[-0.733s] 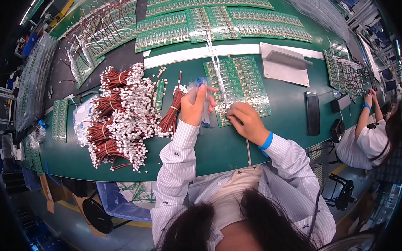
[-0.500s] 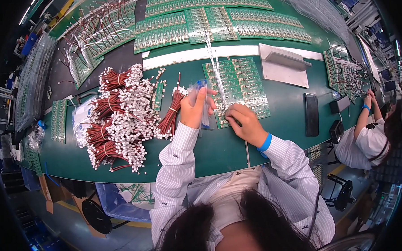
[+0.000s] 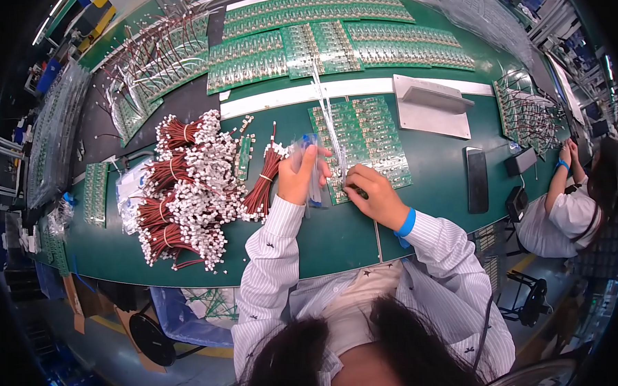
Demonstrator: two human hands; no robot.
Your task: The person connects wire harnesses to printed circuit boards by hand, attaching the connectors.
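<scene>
A green circuit board panel [image 3: 383,145] lies on the table in front of me. My left hand [image 3: 297,182] is closed around a see-through plastic piece with blue parts [image 3: 312,143], beside the panel's left edge; its exact kind is unclear. Long thin white strips [image 3: 327,113] run from between my hands up across the panel to the boards behind. My right hand [image 3: 377,195], with a blue wristband, pinches at the panel's lower left part near the strips' lower ends. What its fingertips hold is too small to make out. Just left of my left hand lies a banded bundle of red-brown wires [image 3: 260,188].
Several wire bundles with white connectors [image 3: 192,191] are heaped at left. Rows of circuit boards [image 3: 248,58] lie along the back. A metal angle bracket [image 3: 433,108] and a black oblong object [image 3: 477,179] sit right. A co-worker [image 3: 561,203] sits far right.
The view has shifted slightly, so the table things appear a little lower. My right hand has moved slightly left along the panel's lower edge; my left hand keeps its hold.
</scene>
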